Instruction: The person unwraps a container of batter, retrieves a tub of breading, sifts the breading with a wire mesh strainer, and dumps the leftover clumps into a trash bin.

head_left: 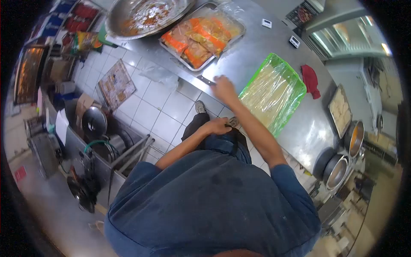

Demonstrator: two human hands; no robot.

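Observation:
My right hand (224, 88) is over the near edge of the steel table, its fingers slightly blurred. Beside its fingertips is a narrow dark-handled tool (206, 80), perhaps a knife; whether I grip it is unclear. My left hand (217, 126) is closed in front of my waist, and what its fingers hold cannot be made out. Left of the right hand, a metal tray (196, 68) holds plastic bags of pale meat with orange pieces (201, 36). To the right, clear film covers a bright green tray (301, 79) with pale contents.
A large stained steel bowl (112, 25) stands at the far left of the table. Two small white-and-dark devices, a red cloth (310, 81), a tray of pale pieces (341, 109) and several round pans are further right. Behind me on the left is a sink (124, 159) with pots.

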